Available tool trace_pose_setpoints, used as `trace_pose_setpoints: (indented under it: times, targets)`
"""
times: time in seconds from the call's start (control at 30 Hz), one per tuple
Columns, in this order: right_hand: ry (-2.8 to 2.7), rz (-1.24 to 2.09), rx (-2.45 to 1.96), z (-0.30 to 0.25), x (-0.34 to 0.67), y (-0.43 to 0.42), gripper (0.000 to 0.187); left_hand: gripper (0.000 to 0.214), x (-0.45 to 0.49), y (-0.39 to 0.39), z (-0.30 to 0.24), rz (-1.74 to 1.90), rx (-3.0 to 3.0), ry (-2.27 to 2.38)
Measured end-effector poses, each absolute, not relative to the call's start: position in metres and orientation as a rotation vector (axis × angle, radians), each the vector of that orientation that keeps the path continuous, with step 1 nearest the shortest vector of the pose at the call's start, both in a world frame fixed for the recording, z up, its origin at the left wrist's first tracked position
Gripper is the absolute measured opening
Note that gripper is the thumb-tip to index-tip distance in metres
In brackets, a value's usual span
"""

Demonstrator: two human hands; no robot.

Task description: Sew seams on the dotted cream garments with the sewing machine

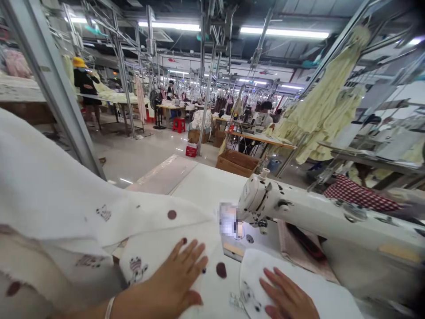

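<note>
White fabric (152,226) with brown dots and small printed animal figures spreads over the sewing table and drapes up at the left. My left hand (175,274) lies on it with fingers stretched out and slightly apart. Under my right hand (285,292), also flat with fingers spread, is a rounded white fabric piece (308,270) with a grey print. The sewing machine (265,199) stands just ahead of my hands. Its needle area is lit but blurred out, and the left fabric's edge reaches up to it.
A folded pink cloth (295,248) with a dark tool on it lies behind the machine arm. Beyond the table stand a cardboard box (237,162), a red stool (179,125) and a metal post (61,88). Yellow garments (327,93) hang at the right. Co-workers are farther off.
</note>
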State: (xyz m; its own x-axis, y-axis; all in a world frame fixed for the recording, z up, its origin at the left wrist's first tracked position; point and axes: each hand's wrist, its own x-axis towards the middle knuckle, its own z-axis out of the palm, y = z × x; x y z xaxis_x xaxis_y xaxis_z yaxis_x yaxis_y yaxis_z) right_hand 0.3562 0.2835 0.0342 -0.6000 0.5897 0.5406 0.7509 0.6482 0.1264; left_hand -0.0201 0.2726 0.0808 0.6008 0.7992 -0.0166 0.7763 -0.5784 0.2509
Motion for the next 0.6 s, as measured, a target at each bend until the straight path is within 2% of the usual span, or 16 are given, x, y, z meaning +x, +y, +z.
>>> trace_pose_setpoints:
  times: [0.07, 0.17, 0.3, 0.4, 0.53, 0.6]
  targets:
    - [-2.408, -0.661, -1.126, 0.037, 0.355, 0.283, 0.032, 0.053, -0.012, 0.270, 0.081, 0.172, 2.594, 1.292]
    - [-2.236, -0.781, -1.312, 0.051, 0.362, 0.281, 0.033, 0.044, -0.007, 0.295, 0.086, 0.241, 2.591, 1.404]
    - [-2.333, -0.488, -1.134, 0.073, 0.329, 0.278, 0.026, 0.049, 0.003, 0.355, 0.083, 0.271, 2.661, 1.407]
    - [-2.403, -0.287, -1.003, 0.078, 0.279, 0.274, 0.029, 0.048, 0.013, 0.383, 0.077, 0.286, 2.660, 1.436]
    - [-2.514, -0.115, -0.848, 0.069, 0.236, 0.265, 0.041, 0.047, 0.016, 0.371, 0.073, 0.313, 2.679, 1.452]
    - [-2.555, -0.002, -0.691, 0.063, 0.232, 0.259, 0.030, 0.048, 0.012, 0.350, 0.075, 0.304, 2.713, 1.415]
